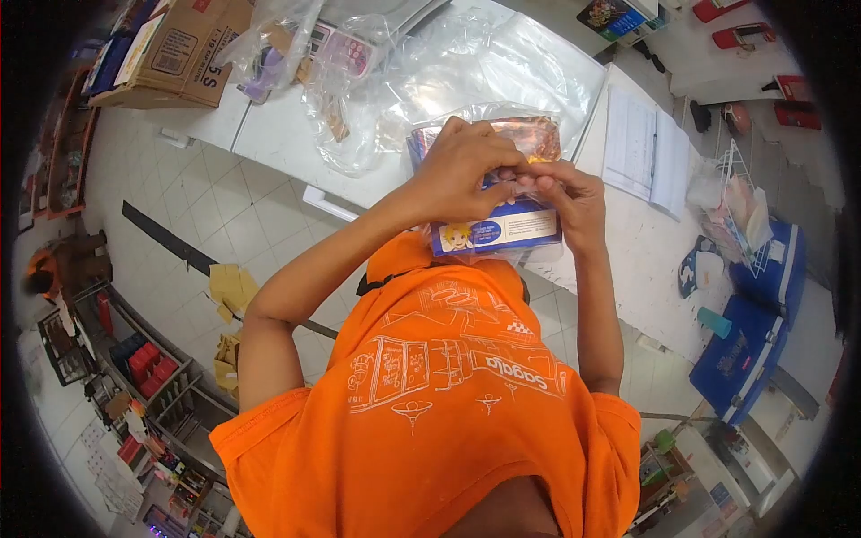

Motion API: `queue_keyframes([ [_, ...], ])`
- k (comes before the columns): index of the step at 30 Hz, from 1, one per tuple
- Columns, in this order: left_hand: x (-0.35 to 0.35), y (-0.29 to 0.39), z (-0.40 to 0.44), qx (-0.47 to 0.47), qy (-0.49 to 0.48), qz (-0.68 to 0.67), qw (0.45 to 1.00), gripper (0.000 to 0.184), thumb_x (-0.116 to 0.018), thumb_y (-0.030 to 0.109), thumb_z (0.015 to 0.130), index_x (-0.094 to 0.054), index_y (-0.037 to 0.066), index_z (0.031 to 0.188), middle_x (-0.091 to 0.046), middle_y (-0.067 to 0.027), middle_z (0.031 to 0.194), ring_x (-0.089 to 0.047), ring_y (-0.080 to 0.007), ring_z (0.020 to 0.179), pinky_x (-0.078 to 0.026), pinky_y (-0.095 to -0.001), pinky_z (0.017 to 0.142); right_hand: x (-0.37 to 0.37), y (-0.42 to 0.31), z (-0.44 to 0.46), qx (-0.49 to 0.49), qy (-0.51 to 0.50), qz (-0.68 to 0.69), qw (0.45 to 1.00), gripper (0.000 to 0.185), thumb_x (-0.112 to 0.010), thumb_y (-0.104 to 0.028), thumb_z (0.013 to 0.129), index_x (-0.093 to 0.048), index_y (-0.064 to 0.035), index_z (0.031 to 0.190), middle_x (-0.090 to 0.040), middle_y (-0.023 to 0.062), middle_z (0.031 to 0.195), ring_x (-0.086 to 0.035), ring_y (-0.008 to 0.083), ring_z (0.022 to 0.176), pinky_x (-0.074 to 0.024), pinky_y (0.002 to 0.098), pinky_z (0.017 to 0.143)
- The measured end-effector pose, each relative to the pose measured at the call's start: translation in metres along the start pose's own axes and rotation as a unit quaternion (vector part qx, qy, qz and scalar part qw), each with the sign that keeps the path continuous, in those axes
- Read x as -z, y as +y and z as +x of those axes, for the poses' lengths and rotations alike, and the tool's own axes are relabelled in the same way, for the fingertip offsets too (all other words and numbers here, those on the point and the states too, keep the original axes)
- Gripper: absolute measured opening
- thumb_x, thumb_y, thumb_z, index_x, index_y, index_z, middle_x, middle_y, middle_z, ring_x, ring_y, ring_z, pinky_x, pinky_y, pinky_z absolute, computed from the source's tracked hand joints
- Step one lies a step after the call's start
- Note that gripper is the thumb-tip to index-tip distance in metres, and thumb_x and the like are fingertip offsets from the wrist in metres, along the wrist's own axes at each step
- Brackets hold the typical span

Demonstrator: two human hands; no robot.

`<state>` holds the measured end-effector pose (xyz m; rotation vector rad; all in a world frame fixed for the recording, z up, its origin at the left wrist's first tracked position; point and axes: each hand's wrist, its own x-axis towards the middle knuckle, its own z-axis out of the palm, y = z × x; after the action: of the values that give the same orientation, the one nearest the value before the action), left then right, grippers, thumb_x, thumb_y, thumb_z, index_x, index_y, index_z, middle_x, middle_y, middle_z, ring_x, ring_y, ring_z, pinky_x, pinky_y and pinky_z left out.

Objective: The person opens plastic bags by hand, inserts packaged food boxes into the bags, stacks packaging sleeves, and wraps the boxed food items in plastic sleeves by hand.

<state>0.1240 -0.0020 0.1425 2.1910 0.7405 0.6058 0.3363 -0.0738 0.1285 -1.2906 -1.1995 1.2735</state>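
Note:
A blue box point(499, 229) with a cartoon face and a white text strip lies at the edge of the white counter, close to my body. Clear plastic point(414, 161) shows around its edges, and a glossy picture panel point(538, 134) is at its far side. Above the box, my left hand point(471, 170) is bent with its fingertips pinched on the clear plastic. My right hand point(576, 199) meets it from the right, thumb and fingers pinched at the same spot. The fingers partly hide the box's middle.
Loose clear plastic bags point(350, 108) cover the white counter point(269, 134), near a pink calculator point(348, 49). A cardboard box point(179, 54) stands at left. Papers with a pen point(647, 148), a wire rack point(735, 206) and blue cases point(744, 341) are at right. Another person point(67, 269) is far left.

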Motion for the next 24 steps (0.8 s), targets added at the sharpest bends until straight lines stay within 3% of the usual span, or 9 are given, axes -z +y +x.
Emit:
queue_keyframes([
  [5, 0.005, -0.009, 0.003, -0.05, -0.046, 0.016, 0.998, 0.02, -0.072, 0.024, 0.082, -0.071, 0.013, 0.1, -0.064, -0.001, 0.086, -0.053, -0.0221, 0.095, -0.032, -0.0405, 0.094, 0.012, -0.011, 0.009, 0.096, -0.132, -0.119, 0.979, 0.019, -0.074, -0.006, 0.085, -0.078, -0.0089, 0.103, -0.076, 0.0034, 0.091, -0.065, 0.0121, 0.092, -0.0455, 0.0297, 0.089],
  [8, 0.015, -0.013, 0.009, -0.078, -0.088, 0.017, 0.993, 0.02, -0.069, 0.022, 0.082, -0.071, 0.013, 0.099, -0.064, -0.0014, 0.084, -0.052, -0.0219, 0.092, -0.032, -0.0396, 0.093, 0.013, -0.021, 0.012, 0.162, -0.154, -0.277, 0.935, 0.019, -0.075, -0.008, 0.084, -0.08, -0.0168, 0.101, -0.076, -0.0021, 0.089, -0.066, 0.01, 0.091, -0.0368, 0.0327, 0.096],
  [11, 0.023, -0.015, 0.013, -0.101, -0.116, 0.005, 0.988, 0.02, -0.07, 0.023, 0.078, -0.071, 0.014, 0.097, -0.065, 0.0001, 0.082, -0.054, -0.0206, 0.091, -0.031, -0.0384, 0.092, 0.012, -0.021, 0.012, 0.192, -0.139, -0.293, 0.926, 0.018, -0.075, -0.011, 0.084, -0.081, -0.0223, 0.097, -0.076, -0.0057, 0.09, -0.066, 0.0093, 0.087, -0.0303, 0.0343, 0.098],
  [14, 0.021, -0.018, 0.018, -0.107, -0.124, 0.005, 0.986, 0.021, -0.071, 0.024, 0.076, -0.071, 0.014, 0.094, -0.064, 0.0005, 0.078, -0.056, -0.0201, 0.089, -0.031, -0.0379, 0.091, 0.011, -0.021, 0.011, 0.192, -0.125, -0.291, 0.929, 0.017, -0.076, -0.011, 0.083, -0.081, -0.0212, 0.096, -0.077, -0.0067, 0.09, -0.066, 0.0095, 0.085, -0.0314, 0.036, 0.099],
  [17, 0.019, -0.02, 0.02, -0.103, -0.118, 0.016, 0.988, 0.021, -0.072, 0.026, 0.075, -0.071, 0.012, 0.091, -0.063, 0.0, 0.075, -0.056, -0.0203, 0.085, -0.033, -0.0376, 0.09, 0.008, -0.018, 0.01, 0.204, -0.096, -0.302, 0.927, 0.017, -0.077, -0.012, 0.082, -0.08, -0.0189, 0.097, -0.076, -0.0045, 0.089, -0.067, 0.0103, 0.084, -0.0402, 0.033, 0.092],
  [20, 0.017, -0.022, 0.018, -0.108, -0.083, 0.022, 0.99, 0.019, -0.072, 0.026, 0.076, -0.071, 0.011, 0.089, -0.061, -0.0006, 0.073, -0.057, -0.0212, 0.08, -0.035, -0.0372, 0.087, 0.0, -0.019, 0.004, 0.141, -0.027, -0.245, 0.959, 0.015, -0.078, -0.012, 0.081, -0.079, -0.0124, 0.096, -0.076, 0.0007, 0.089, -0.068, 0.0128, 0.081, -0.0487, 0.0284, 0.078],
  [24, 0.014, -0.019, 0.012, -0.09, -0.056, -0.009, 0.994, 0.019, -0.075, 0.023, 0.078, -0.069, 0.01, 0.09, -0.062, -0.0056, 0.078, -0.057, -0.0241, 0.073, -0.04, -0.0385, 0.085, -0.009, -0.027, 0.0, 0.151, 0.013, -0.247, 0.957, 0.016, -0.079, -0.012, 0.082, -0.075, -0.005, 0.097, -0.074, 0.0066, 0.092, -0.068, 0.0152, 0.078, -0.0516, 0.0262, 0.068],
])
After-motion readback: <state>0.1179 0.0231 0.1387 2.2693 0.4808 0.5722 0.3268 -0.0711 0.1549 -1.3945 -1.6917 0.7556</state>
